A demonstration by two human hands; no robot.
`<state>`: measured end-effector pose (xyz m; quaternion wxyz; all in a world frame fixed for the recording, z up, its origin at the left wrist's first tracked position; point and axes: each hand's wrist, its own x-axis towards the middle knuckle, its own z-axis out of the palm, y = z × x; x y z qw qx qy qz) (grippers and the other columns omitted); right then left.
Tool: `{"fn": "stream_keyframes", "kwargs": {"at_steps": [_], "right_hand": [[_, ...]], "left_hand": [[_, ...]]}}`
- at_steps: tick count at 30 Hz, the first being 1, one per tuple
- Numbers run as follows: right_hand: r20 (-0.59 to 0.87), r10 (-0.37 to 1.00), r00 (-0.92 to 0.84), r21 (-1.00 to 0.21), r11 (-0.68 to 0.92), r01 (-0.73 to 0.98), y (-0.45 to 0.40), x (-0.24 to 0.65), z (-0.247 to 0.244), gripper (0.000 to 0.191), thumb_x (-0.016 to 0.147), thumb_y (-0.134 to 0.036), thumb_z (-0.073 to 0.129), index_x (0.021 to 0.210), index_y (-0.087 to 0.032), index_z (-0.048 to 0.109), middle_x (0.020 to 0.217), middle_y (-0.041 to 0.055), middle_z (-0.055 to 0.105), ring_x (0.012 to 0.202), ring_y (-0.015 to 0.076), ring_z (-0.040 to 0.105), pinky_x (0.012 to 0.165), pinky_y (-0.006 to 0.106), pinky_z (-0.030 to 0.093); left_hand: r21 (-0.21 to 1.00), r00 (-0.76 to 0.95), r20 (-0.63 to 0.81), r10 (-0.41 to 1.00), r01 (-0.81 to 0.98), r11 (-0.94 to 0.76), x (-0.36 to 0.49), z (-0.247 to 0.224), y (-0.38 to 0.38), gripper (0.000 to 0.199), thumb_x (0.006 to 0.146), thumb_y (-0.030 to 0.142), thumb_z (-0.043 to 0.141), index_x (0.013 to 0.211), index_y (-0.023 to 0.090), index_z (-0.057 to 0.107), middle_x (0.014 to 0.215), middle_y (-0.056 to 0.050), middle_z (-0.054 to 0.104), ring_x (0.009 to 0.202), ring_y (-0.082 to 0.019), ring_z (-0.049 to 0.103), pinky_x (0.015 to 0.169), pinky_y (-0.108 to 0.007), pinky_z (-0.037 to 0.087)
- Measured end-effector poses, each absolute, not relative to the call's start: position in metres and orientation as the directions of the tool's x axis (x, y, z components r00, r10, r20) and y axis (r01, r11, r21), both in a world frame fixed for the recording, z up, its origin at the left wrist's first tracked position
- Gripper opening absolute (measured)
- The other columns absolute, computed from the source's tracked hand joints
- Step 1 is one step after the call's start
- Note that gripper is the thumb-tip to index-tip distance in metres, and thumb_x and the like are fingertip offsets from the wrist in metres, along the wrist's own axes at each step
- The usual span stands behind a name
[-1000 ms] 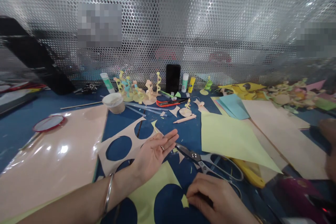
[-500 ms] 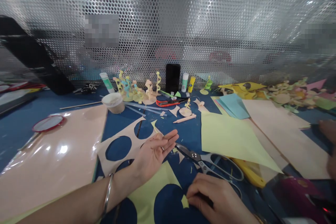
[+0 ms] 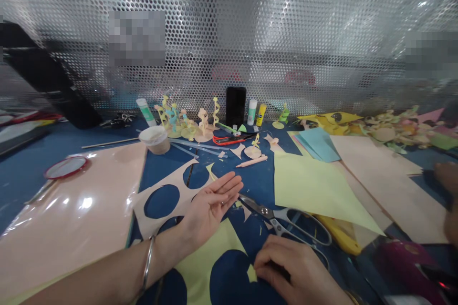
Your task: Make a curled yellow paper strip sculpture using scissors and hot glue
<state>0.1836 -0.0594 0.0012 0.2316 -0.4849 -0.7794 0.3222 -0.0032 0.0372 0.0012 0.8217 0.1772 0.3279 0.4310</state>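
Observation:
My left hand (image 3: 211, 205) is stretched out palm up over the middle of the table, its fingers extended and nothing in them. Beneath it lies a pale pink sheet (image 3: 141, 202) with round holes cut from it. My right hand (image 3: 293, 267) is curled low in the view, thumb and fingers together at a small light-yellow paper scrap (image 3: 252, 273). Just beyond that hand are large scissors (image 3: 265, 212) with grey handles, their tips near my left fingertips. A yellow-green sheet (image 3: 200, 267) with round cut-outs lies between my hands.
Paper spiral figures (image 3: 171, 119), glue sticks (image 3: 252, 112) and a dark phone (image 3: 235, 105) stand along the back. A white tub (image 3: 154, 139) is left of centre, near a red cutter (image 3: 229, 140). Coloured sheets (image 3: 315, 186) lie right; another person's hand (image 3: 447, 178) shows at the right edge.
The fingers of my left hand have tilted slightly upward and straightened, showing more of the palm. My right hand and the paper scrap stay where they were.

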Motion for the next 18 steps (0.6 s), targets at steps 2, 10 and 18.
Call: {"fn": "stream_keyframes", "kwargs": {"at_steps": [2, 10, 18], "right_hand": [[0.050, 0.905, -0.423, -0.723, 0.326, 0.610, -0.0592, 0.1837, 0.0016, 0.017, 0.086, -0.012, 0.056, 0.078, -0.020, 0.069, 0.076, 0.0006, 0.069, 0.070, 0.0112, 0.066, 0.063, 0.016, 0.046], [0.032, 0.899, -0.437, -0.732, 0.319, 0.602, -0.0613, 0.1849, -0.0002, 0.017, 0.087, -0.013, 0.056, 0.078, -0.020, 0.069, 0.076, 0.0008, 0.069, 0.071, 0.0111, 0.065, 0.064, 0.017, 0.046], [0.027, 0.976, -0.218, -0.942, 0.098, 0.321, -0.0599, 0.1887, -0.0015, 0.011, 0.076, -0.022, 0.072, 0.079, -0.023, 0.061, 0.077, -0.0020, 0.058, 0.067, 0.0122, 0.055, 0.061, 0.022, 0.045]], "left_hand": [[0.576, 0.409, -0.388, 0.826, -0.592, 0.564, -0.0027, 0.0022, 0.0375, 0.045, 0.080, -0.009, 0.047, 0.115, 0.012, 0.064, 0.122, -0.008, 0.069, 0.118, -0.020, 0.060, 0.114, -0.036, 0.030], [0.595, 0.361, -0.428, 0.828, -0.577, 0.560, -0.0004, 0.0058, 0.0384, 0.047, 0.099, 0.043, 0.037, 0.118, 0.008, 0.062, 0.126, -0.015, 0.065, 0.120, -0.025, 0.058, 0.109, -0.037, 0.038], [0.525, 0.421, -0.435, 0.796, -0.599, 0.604, -0.0030, 0.0068, 0.0419, 0.067, 0.096, 0.058, 0.029, 0.122, 0.004, 0.060, 0.128, -0.018, 0.063, 0.122, -0.027, 0.056, 0.109, -0.037, 0.037]]}}
